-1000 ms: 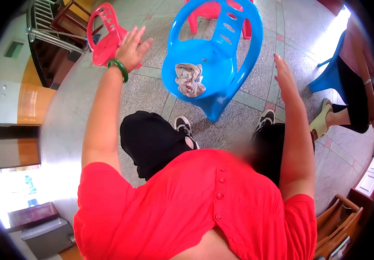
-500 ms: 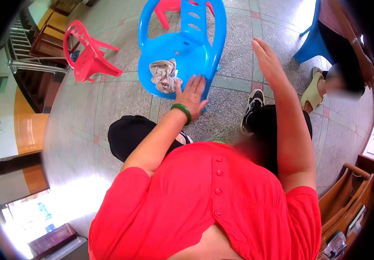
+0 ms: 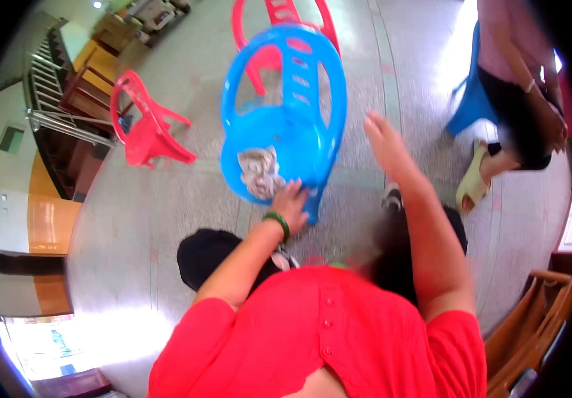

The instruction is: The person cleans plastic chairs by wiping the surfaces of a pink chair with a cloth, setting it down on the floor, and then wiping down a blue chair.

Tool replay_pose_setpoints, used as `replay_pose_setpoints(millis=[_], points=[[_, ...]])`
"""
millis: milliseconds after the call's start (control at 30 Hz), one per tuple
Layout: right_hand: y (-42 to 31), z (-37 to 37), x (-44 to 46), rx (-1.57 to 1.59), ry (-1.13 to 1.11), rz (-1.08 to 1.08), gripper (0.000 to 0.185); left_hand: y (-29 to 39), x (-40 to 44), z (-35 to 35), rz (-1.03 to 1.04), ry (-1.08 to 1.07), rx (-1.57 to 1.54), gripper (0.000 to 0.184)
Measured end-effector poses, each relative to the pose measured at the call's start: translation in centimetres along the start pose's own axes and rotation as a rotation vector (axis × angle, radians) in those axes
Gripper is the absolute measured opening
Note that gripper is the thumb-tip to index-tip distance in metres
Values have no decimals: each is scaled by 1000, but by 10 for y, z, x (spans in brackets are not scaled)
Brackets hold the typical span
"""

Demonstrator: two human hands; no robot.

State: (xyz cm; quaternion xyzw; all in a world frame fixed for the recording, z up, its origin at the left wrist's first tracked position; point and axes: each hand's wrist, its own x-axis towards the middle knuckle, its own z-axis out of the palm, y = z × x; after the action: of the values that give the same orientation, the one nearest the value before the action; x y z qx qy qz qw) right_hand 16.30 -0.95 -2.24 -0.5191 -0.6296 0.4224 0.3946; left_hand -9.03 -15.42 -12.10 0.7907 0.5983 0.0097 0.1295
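A blue plastic armchair (image 3: 299,136) stands in front of me, and a crumpled grey-beige cloth (image 3: 260,174) lies at the front left of its seat. My left hand (image 3: 290,204), with a green bangle at the wrist, rests at the front edge of the seat just right of the cloth. Its fingers are apart and hold nothing. To the right of the chair, my right hand (image 3: 386,151) is raised over the floor with straight fingers and nothing in it.
Red plastic chairs stand behind the blue one (image 3: 325,32) and to the left (image 3: 145,126). At right a person (image 3: 511,73) sits on another blue chair (image 3: 469,106). A wooden rack (image 3: 538,325) is at lower right. Stairs with a metal railing (image 3: 67,126) rise at left.
My view has tilted up, so the chairs and hands sit lower in it. The left hand stays at the seat's front edge, its fingers slightly more bent. The right hand stays raised.
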Motion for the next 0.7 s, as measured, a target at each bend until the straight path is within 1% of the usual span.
replay_pose_setpoints(millis=[33,67,100,167,200,267,300,367,400,433,500,533,600,633,700], points=[[2,3,0,-20,5,-24,51,-2,2,-4,3,-33,-29,63],[2,6,-1,-42,8,-37,51,-3,7,-15,-28,-122,-147,59],[0,9,-2,-43,14,-61,51,-4,12,-25,-42,-83,-292,54],[-1,7,-2,-60,-73,30,51,4,20,-59,-269,-96,-727,48],[-5,8,0,-65,-54,33,51,6,21,-75,-249,-101,-725,48],[-12,9,-5,-206,-55,-7,49,10,20,-98,-232,16,-723,41],[-11,7,-6,-215,-33,5,49,12,19,-102,-208,3,-727,41],[-11,9,-5,-199,-147,-82,44,13,13,-108,-155,62,-958,35],[-21,7,-9,-191,-141,-129,40,16,10,-114,-133,30,-968,33],[-20,6,-8,-192,-139,-134,40,20,9,-121,-129,34,-968,33],[-16,7,-6,-279,-222,-149,37,31,1,-136,-70,-8,-1118,35],[-16,7,-7,-279,-230,-152,37,37,-3,-146,-76,-2,-1121,35],[-16,3,-7,-351,-268,-133,36,52,-5,-170,12,10,-1200,38],[-25,0,-9,-358,-268,-136,36,59,-7,-180,15,15,-1205,38],[-46,-9,-16,-386,-389,119,34,73,-13,-198,179,17,-1238,40]])
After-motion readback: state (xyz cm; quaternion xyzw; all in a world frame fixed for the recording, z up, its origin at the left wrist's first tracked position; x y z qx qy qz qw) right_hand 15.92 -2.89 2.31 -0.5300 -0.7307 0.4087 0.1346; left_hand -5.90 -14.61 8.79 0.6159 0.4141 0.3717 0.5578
